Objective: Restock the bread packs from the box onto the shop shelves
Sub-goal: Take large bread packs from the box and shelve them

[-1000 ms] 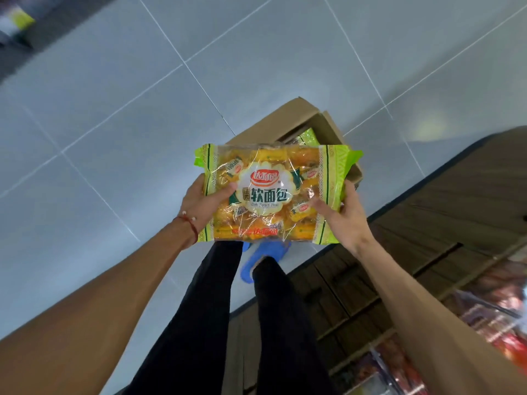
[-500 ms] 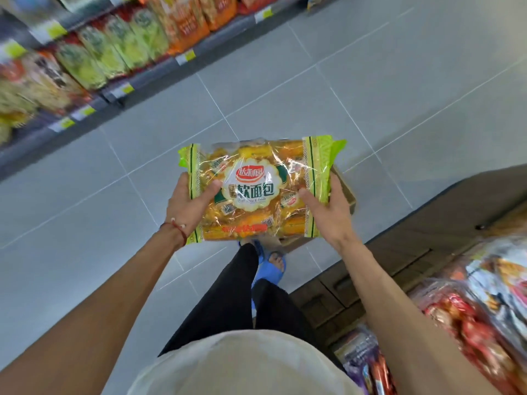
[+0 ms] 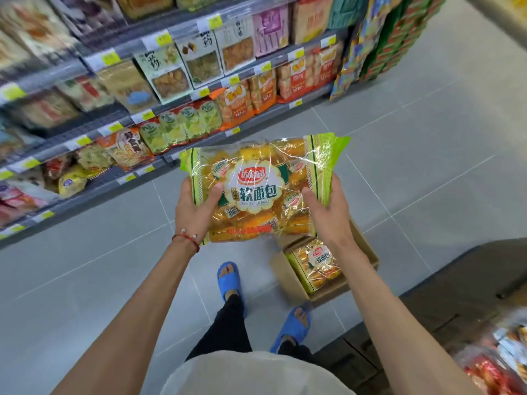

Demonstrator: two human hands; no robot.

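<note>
I hold a bread pack (image 3: pixel 263 186) in front of me at chest height: clear wrap with green ends, yellow-orange rolls inside and a white label. My left hand (image 3: pixel 195 212) grips its left side and my right hand (image 3: pixel 328 212) grips its right side. Below it on the floor sits an open cardboard box (image 3: pixel 291 283) with another bread pack (image 3: pixel 316 266) of the same kind lying inside. My right forearm crosses over the box's right part.
Stocked shop shelves (image 3: pixel 159 115) with snack bags and yellow price tags run along the upper left. A stacked goods display (image 3: pixel 379 44) stands at the upper right. A dark wooden shelf base (image 3: pixel 462 283) with packs lies at the lower right. Grey tiled floor lies between.
The view has swung up from the floor toward the shelves across the aisle. The pack has risen away from the box, and both hands keep their grip on it.
</note>
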